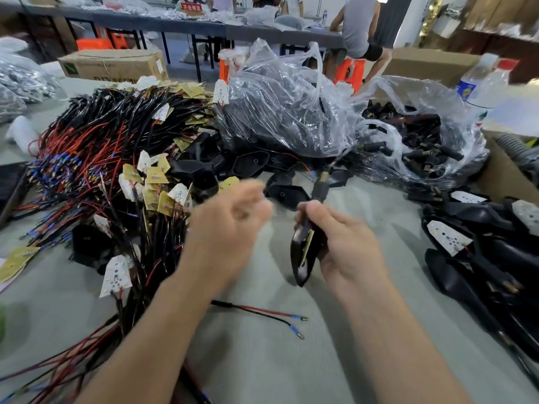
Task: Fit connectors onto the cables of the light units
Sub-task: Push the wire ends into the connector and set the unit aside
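Light unit [302, 269] hangs gripped in the right hand [347, 243], left hand [230, 225] loosely spread beside it.

Open bench surface [262, 360] runs from the near edge up the middle, crossed only by one loose two-lead cable [262, 312] lying flat. The left side is blocked by a deep heap of red and black cables [102, 158]. Plastic bags [285, 112] and loose black housings [283, 192] close the far side. A stack of light units [478, 258] lines the right edge. Above the middle strip hang the left hand [230, 225], holding nothing, and the right hand [347, 240], gripping a light unit [304, 258].
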Demonstrator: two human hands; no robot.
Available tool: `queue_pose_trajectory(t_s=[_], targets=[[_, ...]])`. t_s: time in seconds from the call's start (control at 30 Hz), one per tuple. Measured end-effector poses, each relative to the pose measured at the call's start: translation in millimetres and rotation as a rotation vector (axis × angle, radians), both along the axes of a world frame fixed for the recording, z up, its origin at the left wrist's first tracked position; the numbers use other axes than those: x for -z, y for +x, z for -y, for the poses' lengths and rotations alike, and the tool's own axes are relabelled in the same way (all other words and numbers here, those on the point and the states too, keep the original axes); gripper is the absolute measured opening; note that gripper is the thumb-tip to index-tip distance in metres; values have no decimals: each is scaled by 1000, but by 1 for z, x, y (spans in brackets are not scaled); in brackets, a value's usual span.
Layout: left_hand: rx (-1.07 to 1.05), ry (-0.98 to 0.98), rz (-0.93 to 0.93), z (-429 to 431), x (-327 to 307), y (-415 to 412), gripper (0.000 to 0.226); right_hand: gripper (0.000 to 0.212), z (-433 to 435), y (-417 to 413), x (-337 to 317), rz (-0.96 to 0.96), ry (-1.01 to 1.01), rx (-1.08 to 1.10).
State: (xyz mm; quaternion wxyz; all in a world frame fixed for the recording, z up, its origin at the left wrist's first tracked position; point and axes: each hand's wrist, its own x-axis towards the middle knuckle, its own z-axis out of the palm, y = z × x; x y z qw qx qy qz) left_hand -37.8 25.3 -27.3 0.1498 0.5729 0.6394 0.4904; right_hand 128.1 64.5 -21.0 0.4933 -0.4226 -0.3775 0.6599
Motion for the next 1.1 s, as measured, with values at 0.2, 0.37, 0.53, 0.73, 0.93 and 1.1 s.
queue_pose_trajectory(t_s=[0.2,0.37,0.53,0.73,0.93,1.1], targets=[[415,-282,236,1,18,34,54,16,-2,-4,5,-189,-128,125],[181,-196,198,-5,20,31,27,9,-7,-6,10,-112,-117,104],[218,-180,305,-10,16,19,44,14,-16,11,8,-66,-187,-52],[196,-235,492,-10,15,13,36,18,-23,27,7,-152,-161,-118],[231,-200,508,-7,9,9,40,25,-25,31,11,-144,-31,-127],[200,-204,534,-4,7,7,42,32,-24,37,11,-98,32,-181]])
